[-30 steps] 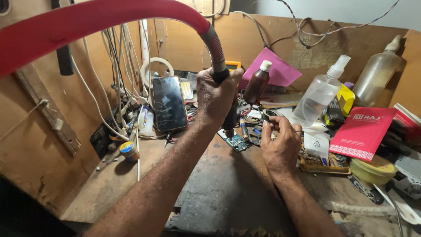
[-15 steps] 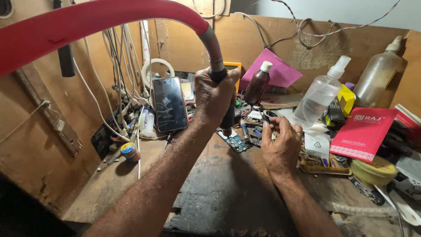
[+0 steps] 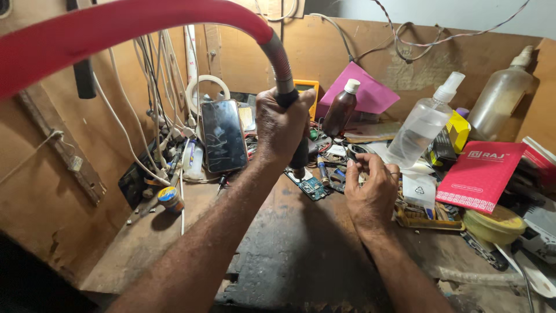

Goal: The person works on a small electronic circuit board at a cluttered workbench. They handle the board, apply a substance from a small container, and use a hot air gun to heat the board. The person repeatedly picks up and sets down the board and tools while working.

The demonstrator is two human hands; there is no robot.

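Hands over a circuit board on a crowded table

Left hand (image 3: pixel 282 127) is raised with the forearm running up from the near table edge, its grip clenched around the dark handle of a hot-air tool (image 3: pixel 298 152), nozzle pointing down at a small green circuit board (image 3: pixel 310 186) that lies mid-table, just beyond the dark mat (image 3: pixel 289 255). A thick red hose (image 3: pixel 116 29) arcs from the handle's top up and across to the left. Right hand (image 3: pixel 370 188) rests low beside the board, fingers curled in a pinch around thin tweezers (image 3: pixel 352 152); what their tips touch cannot be told.

Open room lies only on the mat and along the near-left table edge, where one small tin (image 3: pixel 170 197) sits. Back and right edges are packed: three bottles, one brown (image 3: pixel 339 110), one clear spray bottle (image 3: pixel 425 120), and one cloudy (image 3: pixel 503 98) in the far right corner; one red booklet (image 3: pixel 480 174); one yellow tub (image 3: pixel 495 223). One phone (image 3: pixel 223 135) leans at the back left among hanging white cables (image 3: pixel 124 122).
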